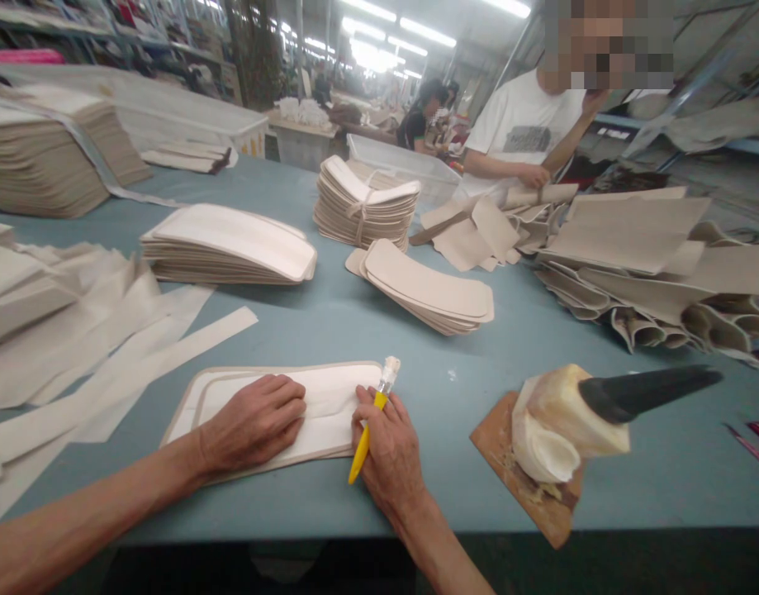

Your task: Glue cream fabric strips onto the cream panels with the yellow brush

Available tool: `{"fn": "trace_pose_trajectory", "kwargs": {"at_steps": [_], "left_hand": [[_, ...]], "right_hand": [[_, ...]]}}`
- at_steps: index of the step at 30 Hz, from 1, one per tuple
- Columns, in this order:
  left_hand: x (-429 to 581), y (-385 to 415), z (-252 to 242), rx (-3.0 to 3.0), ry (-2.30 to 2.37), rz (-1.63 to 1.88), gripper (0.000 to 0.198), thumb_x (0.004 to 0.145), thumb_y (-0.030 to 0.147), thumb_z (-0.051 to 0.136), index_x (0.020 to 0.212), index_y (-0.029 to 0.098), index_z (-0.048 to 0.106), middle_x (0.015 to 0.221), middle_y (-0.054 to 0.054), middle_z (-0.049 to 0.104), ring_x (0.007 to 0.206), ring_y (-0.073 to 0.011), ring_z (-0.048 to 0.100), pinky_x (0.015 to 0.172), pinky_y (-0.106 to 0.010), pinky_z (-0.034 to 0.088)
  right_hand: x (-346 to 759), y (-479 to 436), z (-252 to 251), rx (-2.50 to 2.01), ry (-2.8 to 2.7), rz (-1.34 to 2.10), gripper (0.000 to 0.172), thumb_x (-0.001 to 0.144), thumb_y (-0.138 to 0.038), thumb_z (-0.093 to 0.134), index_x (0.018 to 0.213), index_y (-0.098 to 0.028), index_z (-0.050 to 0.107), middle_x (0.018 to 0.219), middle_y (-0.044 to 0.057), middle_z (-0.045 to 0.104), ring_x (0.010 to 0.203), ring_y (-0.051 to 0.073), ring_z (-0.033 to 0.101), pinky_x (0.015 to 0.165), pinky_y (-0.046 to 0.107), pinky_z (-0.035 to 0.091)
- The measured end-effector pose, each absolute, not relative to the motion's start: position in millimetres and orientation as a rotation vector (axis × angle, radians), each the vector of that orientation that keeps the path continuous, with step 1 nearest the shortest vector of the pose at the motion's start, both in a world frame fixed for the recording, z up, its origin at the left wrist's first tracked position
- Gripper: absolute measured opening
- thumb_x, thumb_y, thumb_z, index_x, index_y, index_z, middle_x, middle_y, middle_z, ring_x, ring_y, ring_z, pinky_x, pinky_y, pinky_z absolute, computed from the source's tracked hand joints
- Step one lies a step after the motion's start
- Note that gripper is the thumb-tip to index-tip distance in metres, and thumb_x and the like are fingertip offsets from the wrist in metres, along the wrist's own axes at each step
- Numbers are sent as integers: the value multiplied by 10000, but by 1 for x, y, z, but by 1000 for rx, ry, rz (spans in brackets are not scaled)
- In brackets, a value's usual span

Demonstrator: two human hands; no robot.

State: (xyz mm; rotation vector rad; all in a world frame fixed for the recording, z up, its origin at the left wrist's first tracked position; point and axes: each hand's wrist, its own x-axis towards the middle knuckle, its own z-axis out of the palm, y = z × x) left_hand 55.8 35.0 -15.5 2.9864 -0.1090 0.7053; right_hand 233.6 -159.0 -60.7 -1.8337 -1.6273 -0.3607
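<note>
Near the table's front edge lies a flat beige panel with a white sheet (339, 388) on top. My left hand (255, 419) rests on the sheet with its fingers curled together, and whatever may be under the fingertips is hidden. At the panel's right end, my right hand (388, 442) is closed on a yellow-handled brush (362, 442), its white-coated bristles pointing away from me. The fingers of that hand also touch the panel's edge. To the right, a cut-open plastic container (543, 413) with white paste at its mouth and a black handle-like part sits on a brown board (556, 516).
Behind the panel lie a white-topped stack (230, 240), a beige stack (425, 285) and a tied bundle (367, 207). Loose strips (75, 330) spread at left; rolled beige pieces (639, 240) pile up at right. A co-worker (521, 124) stands across the table.
</note>
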Motion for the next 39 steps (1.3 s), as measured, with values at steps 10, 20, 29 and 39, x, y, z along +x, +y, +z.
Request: {"fn": "trace_pose_trajectory", "kwargs": {"at_steps": [10, 20, 29, 39], "left_hand": [[50, 39, -27, 2934, 61, 769, 294, 922, 62, 462, 1047, 201, 689, 965, -72, 756, 900, -212, 674, 807, -346, 553], [-13, 48, -1, 2623, 931, 928, 230, 1024, 283, 464, 1134, 183, 640, 1015, -62, 755, 906, -207, 727, 869, -339, 589], [-74, 22, 1, 2176, 1504, 278, 468, 872, 661, 467, 899, 230, 649, 707, 7, 710, 628, -181, 672, 608, -298, 520], [-27, 29, 32, 2295, 1638, -369, 455, 857, 706, 500, 931, 264, 571, 848, -67, 743, 866, -336, 722, 676, -363, 349]], "right_hand": [[218, -149, -63, -1818, -1559, -273, 190, 980, -92, 548, 1109, -231, 556, 1455, 173, 687, 1364, 274, 653, 1138, 528, 532], [201, -147, -65, -1783, -1579, -157, 217, 1002, -66, 496, 1156, -203, 561, 1516, 219, 625, 1438, 277, 594, 1105, 486, 588], [203, -153, -74, -1759, -1545, -96, 165, 1049, -156, 510, 1187, -219, 574, 1568, 192, 583, 1468, 306, 562, 1093, 539, 596], [203, -153, -70, -1822, -1539, -95, 135, 1040, -206, 533, 1170, -237, 550, 1540, 183, 614, 1414, 338, 609, 1056, 566, 608]]}}
